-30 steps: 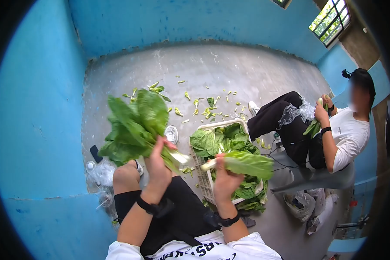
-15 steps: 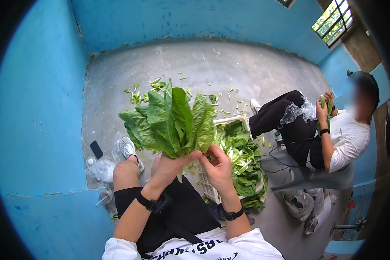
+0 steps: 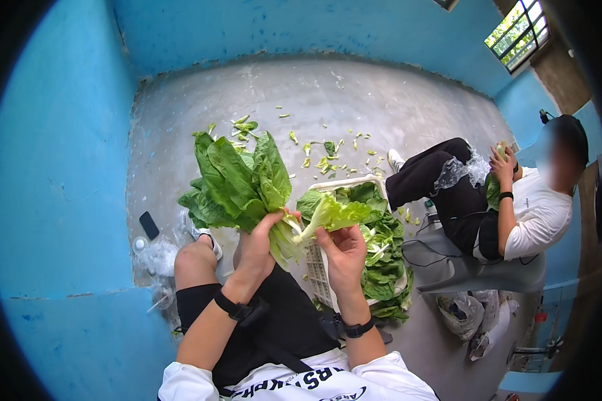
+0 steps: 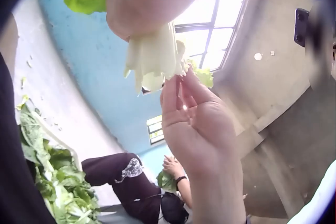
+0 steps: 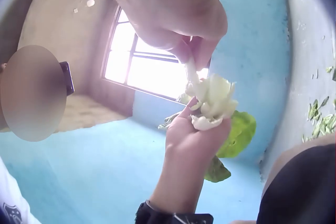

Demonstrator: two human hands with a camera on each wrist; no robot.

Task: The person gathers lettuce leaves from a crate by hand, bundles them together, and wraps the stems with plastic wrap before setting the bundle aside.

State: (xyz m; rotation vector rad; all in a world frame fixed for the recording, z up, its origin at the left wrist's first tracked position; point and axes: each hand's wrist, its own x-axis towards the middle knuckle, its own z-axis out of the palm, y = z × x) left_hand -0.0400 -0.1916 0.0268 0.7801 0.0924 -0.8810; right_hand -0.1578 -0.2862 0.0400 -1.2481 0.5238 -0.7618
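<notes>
My left hand (image 3: 257, 247) grips a bunch of leafy lettuce (image 3: 234, 177) by its pale stems, the green leaves fanning up and away. In the left wrist view the white stem ends (image 4: 155, 58) stick out below that hand. My right hand (image 3: 344, 257), just beside it, pinches the pale base of a smaller yellow-green lettuce leaf (image 3: 334, 214) that points right. Its fingertips are right at the bunch's stem ends, as the right wrist view also shows, with the right hand (image 5: 178, 19) above the left hand (image 5: 189, 145).
A white plastic crate (image 3: 320, 275) full of lettuce leaves (image 3: 380, 250) stands right of my knees. Leaf scraps (image 3: 324, 162) lie on the floor ahead. Another person (image 3: 542, 207) sits at the right, holding greens. A phone (image 3: 149, 226) and clear plastic (image 3: 157, 260) are at the left.
My right hand brought a leaf from over the crate to the bunch, and now holds a smaller leaf out to the right. The bunch came toward the middle, then tilted back left.
</notes>
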